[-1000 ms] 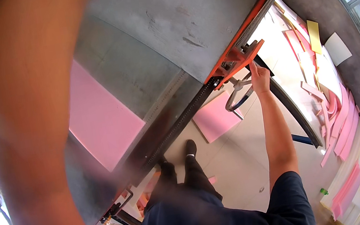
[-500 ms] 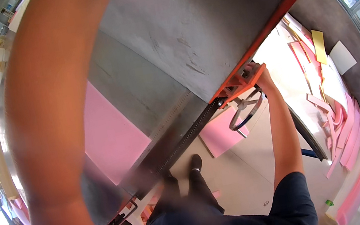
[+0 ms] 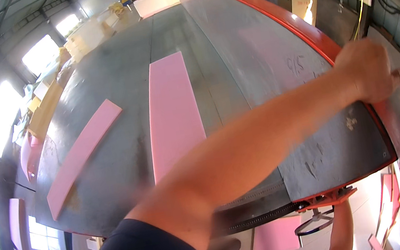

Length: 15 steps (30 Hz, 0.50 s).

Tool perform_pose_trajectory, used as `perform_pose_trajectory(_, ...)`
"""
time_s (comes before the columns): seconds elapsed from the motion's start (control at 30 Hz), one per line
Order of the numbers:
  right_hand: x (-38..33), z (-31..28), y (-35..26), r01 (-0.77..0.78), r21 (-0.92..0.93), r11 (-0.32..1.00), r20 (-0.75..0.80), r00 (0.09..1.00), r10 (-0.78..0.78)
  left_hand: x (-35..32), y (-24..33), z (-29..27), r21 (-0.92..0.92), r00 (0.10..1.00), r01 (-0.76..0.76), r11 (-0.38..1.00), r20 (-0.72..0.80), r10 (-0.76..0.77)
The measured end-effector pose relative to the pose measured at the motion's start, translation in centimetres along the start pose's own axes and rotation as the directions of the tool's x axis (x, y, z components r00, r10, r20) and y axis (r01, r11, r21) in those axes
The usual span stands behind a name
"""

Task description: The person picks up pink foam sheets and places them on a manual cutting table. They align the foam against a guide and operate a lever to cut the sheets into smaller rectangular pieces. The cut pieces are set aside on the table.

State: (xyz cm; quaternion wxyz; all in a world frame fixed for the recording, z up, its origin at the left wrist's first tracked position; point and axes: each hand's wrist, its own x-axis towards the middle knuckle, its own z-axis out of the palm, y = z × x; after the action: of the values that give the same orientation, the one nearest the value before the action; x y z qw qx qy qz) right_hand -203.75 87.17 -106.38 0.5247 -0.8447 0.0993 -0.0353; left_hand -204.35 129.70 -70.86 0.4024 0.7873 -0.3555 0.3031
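My left arm reaches across the grey metal table (image 3: 134, 78) to its right side. My left hand (image 3: 368, 70) is closed over the red edge (image 3: 325, 53) of the raised grey plate (image 3: 274, 59). What lies inside its fingers is hidden. At the near end of that plate is an orange bracket (image 3: 323, 199), with my right hand (image 3: 344, 202) up against it, largely covered. Just below the bracket is a handwheel (image 3: 314, 223). A wide pink foam strip (image 3: 171, 108) lies mid-table, partly behind my left forearm. A narrower pink foam strip (image 3: 83, 155) lies to its left.
A toothed rack (image 3: 263, 216) runs along the table's near edge. On the floor beneath lies a pink foam sheet (image 3: 274, 234). Foam offcuts (image 3: 393, 204) are heaped at the lower right. Foam blocks (image 3: 90, 37) stand along the left wall, and a pale block (image 3: 157, 1) at the far end.
The view has tipped up from the floor to the whole table. My left hand, out of sight before, now shows at the red edge. My right hand stays at the orange bracket.
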Motion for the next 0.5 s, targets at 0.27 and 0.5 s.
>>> perform_pose_trajectory(0.27, -11.4, -2.9, -4.0, 0.178, -0.047, 0.983, -0.751, 0.643, -0.153, -5.3, -1.7, 2.4, -0.220, 0.775, -0.355, 0.909, -0.613, 0.154)
perform_pose_trajectory(0.5, -30.9, 18.4, 2.0, -0.402, 0.414, 0.817, -0.170, 0.847, 0.503, -46.0, -24.5, 8.7, -0.664, 0.093, 0.660, 0.352, -0.392, -0.915)
